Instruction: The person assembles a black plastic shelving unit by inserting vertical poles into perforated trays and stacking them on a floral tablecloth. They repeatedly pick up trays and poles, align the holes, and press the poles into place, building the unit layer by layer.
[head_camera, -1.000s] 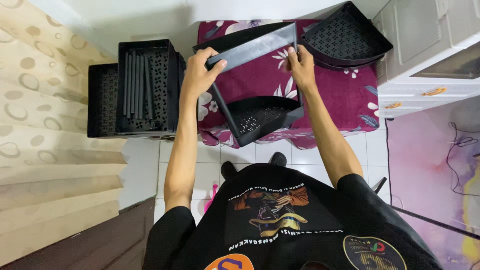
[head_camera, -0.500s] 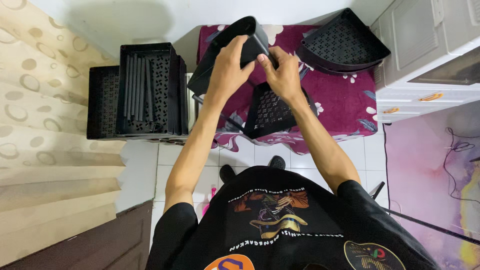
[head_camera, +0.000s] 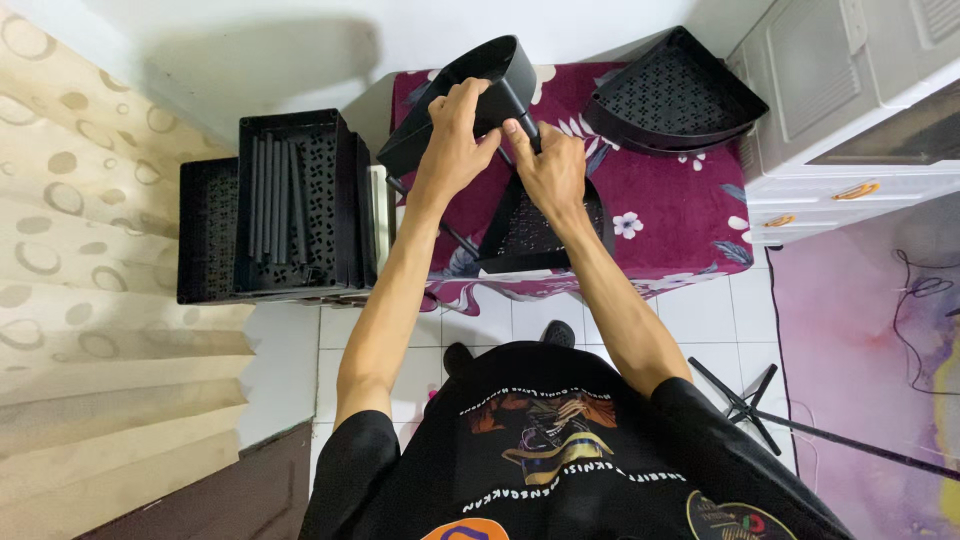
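Item: black perforated corner shelf tray (head_camera: 470, 85), tipped on edge above the maroon floral cloth (head_camera: 680, 215)
Left hand (head_camera: 455, 135): I read it closed over the tray's curved wall, fingers wrapped round the rim
Right hand (head_camera: 550, 170): pinched shut on a short black tube (head_camera: 522, 115) where it meets the tray's corner
Below the hands: a second corner tray (head_camera: 530, 235) lying on the cloth, with a thin pole (head_camera: 445, 225) at its left
Far right of cloth: a third corner tray (head_camera: 675, 95), well apart, beside the white cabinet (head_camera: 850, 100)
Left: black rectangular crates (head_camera: 290, 205) holding spare black tubes (head_camera: 275, 200)
Handling note, my judgement: keep the tube in line with its socket, brace the tray steady with the left hand, press straight rather than at a slant; whether the tube is fully seated I cannot tell
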